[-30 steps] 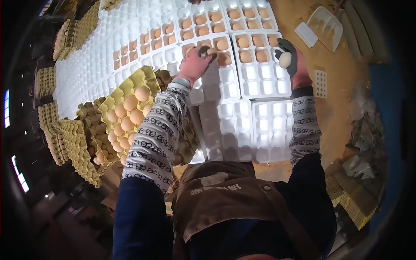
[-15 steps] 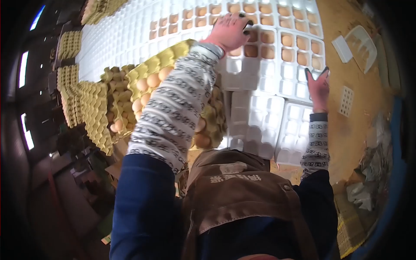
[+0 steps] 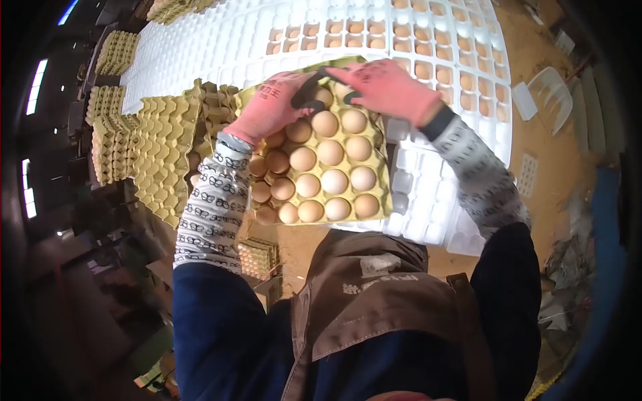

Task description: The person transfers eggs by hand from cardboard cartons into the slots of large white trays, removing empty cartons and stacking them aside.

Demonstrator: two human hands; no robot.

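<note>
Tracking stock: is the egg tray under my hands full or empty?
Not empty: the tray holds many eggs. Completely full? Can't tell: left hand and right hand cover part.

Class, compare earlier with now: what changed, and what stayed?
The right hand swung left and the left hand came back towards the body, both leaving the white trays for eggs in the yellow tray; whether they grip any is unclear. The egg the right hand first held was let go. The far eggs stayed.

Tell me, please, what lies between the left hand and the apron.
In the head view, eggs in the yellow tray lie between the left hand and the apron, then a patch of floor.
</note>
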